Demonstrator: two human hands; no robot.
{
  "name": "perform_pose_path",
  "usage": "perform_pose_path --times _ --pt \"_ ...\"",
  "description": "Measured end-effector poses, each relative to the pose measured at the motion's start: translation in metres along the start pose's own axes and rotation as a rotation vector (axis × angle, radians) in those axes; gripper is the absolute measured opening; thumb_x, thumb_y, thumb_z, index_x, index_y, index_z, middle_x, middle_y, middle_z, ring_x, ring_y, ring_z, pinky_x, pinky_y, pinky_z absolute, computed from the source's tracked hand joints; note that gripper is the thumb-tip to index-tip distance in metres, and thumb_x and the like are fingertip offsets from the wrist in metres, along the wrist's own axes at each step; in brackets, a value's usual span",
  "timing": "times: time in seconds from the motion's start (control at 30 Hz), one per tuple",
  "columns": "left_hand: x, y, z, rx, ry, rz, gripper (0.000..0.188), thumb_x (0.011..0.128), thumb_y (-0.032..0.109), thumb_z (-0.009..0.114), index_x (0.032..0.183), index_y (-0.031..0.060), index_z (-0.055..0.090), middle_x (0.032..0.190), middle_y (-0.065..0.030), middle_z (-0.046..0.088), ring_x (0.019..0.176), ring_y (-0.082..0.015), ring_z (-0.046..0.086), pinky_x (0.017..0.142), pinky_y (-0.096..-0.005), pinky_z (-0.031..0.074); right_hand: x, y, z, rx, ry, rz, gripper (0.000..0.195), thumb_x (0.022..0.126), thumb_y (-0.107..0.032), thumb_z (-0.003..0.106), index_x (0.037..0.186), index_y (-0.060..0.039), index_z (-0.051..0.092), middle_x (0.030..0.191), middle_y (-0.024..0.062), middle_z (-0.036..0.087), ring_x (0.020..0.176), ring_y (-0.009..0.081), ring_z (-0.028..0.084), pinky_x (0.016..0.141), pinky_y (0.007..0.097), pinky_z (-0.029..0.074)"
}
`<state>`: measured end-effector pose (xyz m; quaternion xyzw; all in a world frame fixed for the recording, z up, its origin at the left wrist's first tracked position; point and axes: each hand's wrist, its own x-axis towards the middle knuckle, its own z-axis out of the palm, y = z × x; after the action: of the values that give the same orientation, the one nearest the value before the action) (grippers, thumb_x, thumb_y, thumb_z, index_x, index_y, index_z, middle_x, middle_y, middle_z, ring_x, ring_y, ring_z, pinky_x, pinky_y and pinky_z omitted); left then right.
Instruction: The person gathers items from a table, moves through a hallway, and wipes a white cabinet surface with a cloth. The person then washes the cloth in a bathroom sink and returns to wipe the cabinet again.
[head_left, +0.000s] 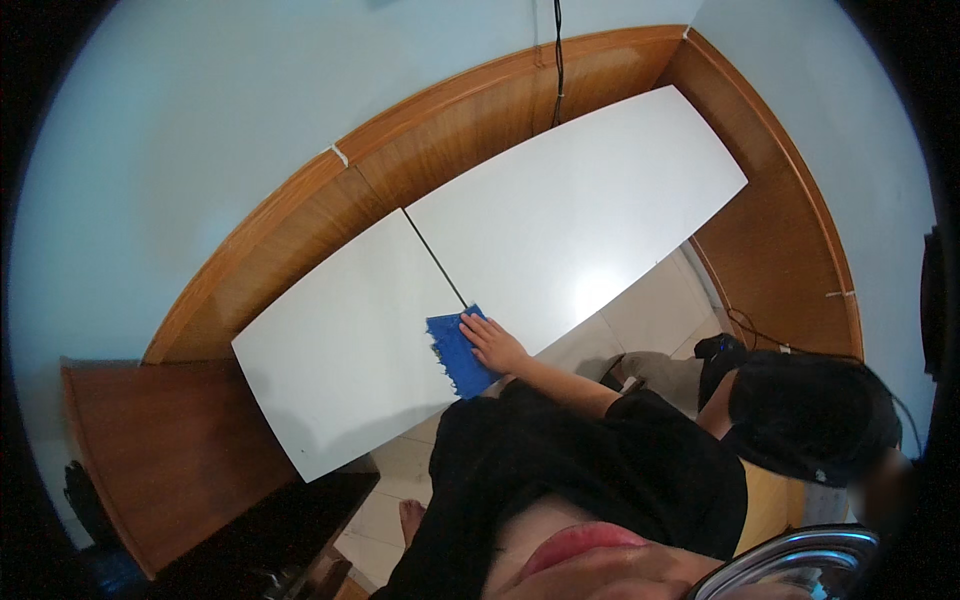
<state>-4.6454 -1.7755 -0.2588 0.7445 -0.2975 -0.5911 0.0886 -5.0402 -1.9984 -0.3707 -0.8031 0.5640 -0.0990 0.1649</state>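
My right hand (493, 343) lies palm down on a blue cloth (459, 358), with its fingers flat and slightly spread. The cloth has a ragged, frayed left edge. It rests near the front edge of a white tabletop (330, 360), over the near end of the dark seam (435, 255) where a second white tabletop (577, 195) meets the first. Out of view is my left hand. The front of my black shirt (555, 450) is close to the table edge.
Wood panelling (450, 142) runs behind the tables, with black cables (558, 67) hanging over it. On the right is another person wearing a black cap (810, 412). A brown wooden surface (180, 450) adjoins the left end, beside a dark piece of furniture (300, 517).
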Motion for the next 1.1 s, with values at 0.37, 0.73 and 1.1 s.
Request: perform_pose_path --times 0.37,0.73,1.1 --pt "0.046 0.025 0.039 0.112 -0.092 0.109 0.028 0.104 0.031 0.056 0.115 0.0064 0.061 0.104 -0.0078 0.060 0.095 -0.0213 0.057 0.086 -0.0370 0.048 0.001 0.007 0.006 0.023 0.004 -0.038 0.072 0.100 -0.031 0.056 0.162 -0.0107 0.024 0.171 0.0102 0.018 0.156 0.0278 0.024 0.125 0.0469 0.024" --pt "0.047 0.023 0.047 0.115 -0.106 0.150 0.026 0.103 0.028 0.055 0.115 0.0060 0.061 0.105 -0.0101 0.061 0.097 -0.0243 0.059 0.087 -0.0387 0.049 0.000 0.006 -0.003 0.011 -0.034 -0.013 0.074 0.099 -0.030 0.059 0.162 -0.0112 0.025 0.170 0.0114 0.021 0.154 0.0305 0.027 0.123 0.0481 0.028" --pt "0.021 0.004 0.053 0.075 -0.069 0.121 0.025 0.102 0.026 0.055 0.115 0.0055 0.061 0.107 -0.0124 0.062 0.100 -0.0272 0.060 0.087 -0.0405 0.049 0.003 0.008 -0.014 0.029 -0.095 -0.043 0.080 0.096 -0.027 0.064 0.162 -0.0110 0.023 0.170 0.0115 0.019 0.155 0.0316 0.025 0.123 0.0491 0.029"
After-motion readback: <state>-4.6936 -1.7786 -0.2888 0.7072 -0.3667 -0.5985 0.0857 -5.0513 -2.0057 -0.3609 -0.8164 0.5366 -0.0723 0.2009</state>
